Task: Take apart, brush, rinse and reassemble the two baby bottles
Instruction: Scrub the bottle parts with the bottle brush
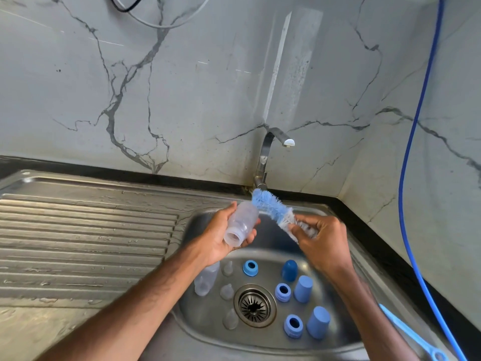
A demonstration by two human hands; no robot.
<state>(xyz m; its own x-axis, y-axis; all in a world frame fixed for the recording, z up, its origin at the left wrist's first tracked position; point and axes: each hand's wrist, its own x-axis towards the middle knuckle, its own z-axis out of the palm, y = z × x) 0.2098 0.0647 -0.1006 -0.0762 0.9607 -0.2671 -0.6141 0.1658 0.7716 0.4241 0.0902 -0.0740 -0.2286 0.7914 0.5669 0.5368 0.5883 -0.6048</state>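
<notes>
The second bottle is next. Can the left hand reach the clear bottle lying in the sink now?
Probably not yet: the left hand is full, gripping another bottle. The lying bottle sits uncovered just below that wrist, so once freed the way looks open.

**Setting:** kitchen, washing-up corner, seemingly of a home.

**Evidence recorded:**
- Stainless-steel sink (pixel 268 256), lower centre of frame, with a round drain strainer (pixel 254 305) in the basin floor.
- Ribbed draining board (pixel 86 243), left of frame, pressed from the same steel sheet and beaded with water.
- Curved metal tap (pixel 265 155), centre, rose at the back edge of the sink.
- Marble-patterned wall panels (pixel 182 87) met in a corner at upper right, with a black strip (pixel 78 165) along their foot.
- Stone-look counter (pixel 31 324), lower left.
- Blue hose (pixel 413 152) hung down the right side.
- Baby-feeding items lay in the basin: blue caps (pixel 303 289), blue collars (pixel 283 292) and clear teats (pixel 226 291).
- A clear bottle (pixel 240 225) and a bottle brush (pixel 270 207) were held above the basin.
</notes>
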